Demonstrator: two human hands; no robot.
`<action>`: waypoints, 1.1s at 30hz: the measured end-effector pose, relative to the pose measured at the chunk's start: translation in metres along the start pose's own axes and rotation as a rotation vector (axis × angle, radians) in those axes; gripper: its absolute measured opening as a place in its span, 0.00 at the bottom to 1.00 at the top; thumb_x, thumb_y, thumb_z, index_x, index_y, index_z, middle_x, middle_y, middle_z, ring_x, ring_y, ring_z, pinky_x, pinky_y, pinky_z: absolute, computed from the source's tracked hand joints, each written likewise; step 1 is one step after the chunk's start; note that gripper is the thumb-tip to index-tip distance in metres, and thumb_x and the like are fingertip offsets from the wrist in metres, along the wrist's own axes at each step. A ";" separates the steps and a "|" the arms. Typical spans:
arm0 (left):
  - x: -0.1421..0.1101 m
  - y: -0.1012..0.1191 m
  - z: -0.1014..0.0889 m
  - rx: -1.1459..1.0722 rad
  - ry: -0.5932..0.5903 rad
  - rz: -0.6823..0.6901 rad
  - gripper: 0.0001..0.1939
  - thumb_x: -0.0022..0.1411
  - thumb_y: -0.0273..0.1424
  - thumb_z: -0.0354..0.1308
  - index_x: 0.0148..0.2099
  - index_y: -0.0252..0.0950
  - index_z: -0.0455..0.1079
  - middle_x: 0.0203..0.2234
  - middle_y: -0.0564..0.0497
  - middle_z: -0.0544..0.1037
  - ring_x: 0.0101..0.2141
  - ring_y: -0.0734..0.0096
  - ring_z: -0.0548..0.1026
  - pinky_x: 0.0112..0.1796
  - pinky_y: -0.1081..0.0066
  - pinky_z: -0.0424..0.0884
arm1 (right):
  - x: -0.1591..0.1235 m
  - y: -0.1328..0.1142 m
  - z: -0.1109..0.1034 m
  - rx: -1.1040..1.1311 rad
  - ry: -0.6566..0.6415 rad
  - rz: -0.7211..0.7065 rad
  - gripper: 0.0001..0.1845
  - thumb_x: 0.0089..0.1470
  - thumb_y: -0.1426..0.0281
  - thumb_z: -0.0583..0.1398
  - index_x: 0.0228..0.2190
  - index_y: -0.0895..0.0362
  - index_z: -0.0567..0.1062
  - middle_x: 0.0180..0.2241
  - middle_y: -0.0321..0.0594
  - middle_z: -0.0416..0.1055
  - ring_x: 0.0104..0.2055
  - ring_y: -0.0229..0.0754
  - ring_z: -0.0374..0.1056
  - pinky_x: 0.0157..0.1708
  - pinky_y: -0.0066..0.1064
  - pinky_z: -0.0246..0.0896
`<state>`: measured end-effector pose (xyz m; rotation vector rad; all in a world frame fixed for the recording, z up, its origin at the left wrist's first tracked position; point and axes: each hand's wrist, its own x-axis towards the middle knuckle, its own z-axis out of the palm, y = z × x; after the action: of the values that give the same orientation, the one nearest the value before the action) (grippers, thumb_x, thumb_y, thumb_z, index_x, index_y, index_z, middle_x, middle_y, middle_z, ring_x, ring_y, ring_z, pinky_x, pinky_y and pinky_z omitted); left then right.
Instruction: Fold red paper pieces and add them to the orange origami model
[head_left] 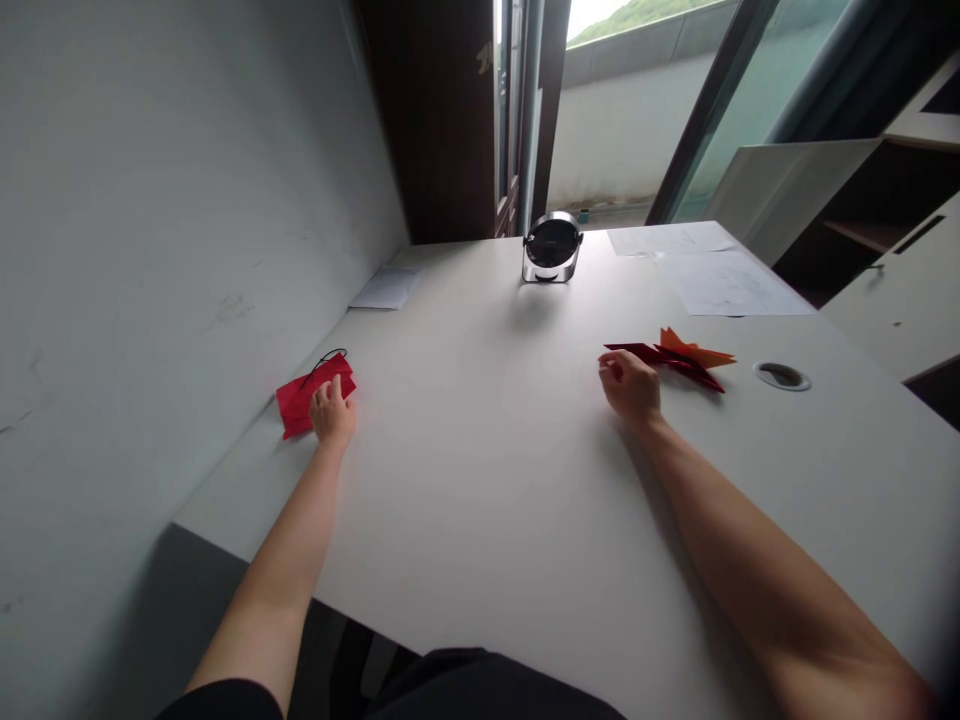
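My left hand [332, 410] rests on a red paper sheet [300, 398] near the left edge of the white table [487, 470], fingers laid on the paper. A thin black loop [324, 360] lies on the red sheet's far side. My right hand [631, 385] lies at the table's right middle, fingers curled, touching the near tip of a folded dark red paper piece [667, 358]. A folded orange paper piece [694, 350] lies just behind the dark red one.
A small black desk fan [552, 247] stands at the table's far middle. White sheets [720, 280] lie at the far right, another white sheet [387, 288] at the far left. A cable hole [781, 376] is set in the table right of the folded pieces. A wall borders the left.
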<state>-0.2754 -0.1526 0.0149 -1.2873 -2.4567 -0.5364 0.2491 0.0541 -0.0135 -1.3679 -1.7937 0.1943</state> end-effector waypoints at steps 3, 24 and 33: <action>0.009 -0.007 0.007 -0.046 -0.046 -0.045 0.25 0.62 0.29 0.52 0.62 0.37 0.68 0.57 0.38 0.71 0.56 0.47 0.66 0.54 0.49 0.64 | 0.000 0.001 -0.001 -0.004 -0.021 0.012 0.12 0.52 0.69 0.55 0.37 0.56 0.76 0.31 0.42 0.73 0.32 0.44 0.66 0.39 0.35 0.60; -0.054 0.224 0.004 -0.894 -0.623 0.785 0.20 0.62 0.33 0.59 0.57 0.44 0.74 0.56 0.46 0.74 0.57 0.55 0.70 0.57 0.56 0.67 | -0.005 -0.015 -0.006 0.075 -0.080 -0.035 0.11 0.55 0.68 0.54 0.35 0.55 0.76 0.30 0.39 0.74 0.30 0.41 0.66 0.36 0.31 0.59; -0.010 0.244 0.048 -0.717 -0.517 0.653 0.26 0.56 0.26 0.57 0.58 0.39 0.71 0.58 0.44 0.72 0.59 0.53 0.67 0.61 0.54 0.60 | -0.011 -0.045 -0.009 0.092 -0.176 -0.107 0.13 0.63 0.67 0.52 0.38 0.55 0.76 0.38 0.43 0.75 0.37 0.43 0.68 0.41 0.33 0.60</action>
<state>-0.0715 -0.0099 0.0124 -2.6542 -2.0088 -1.0376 0.2234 0.0239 0.0121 -1.2180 -1.9732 0.3446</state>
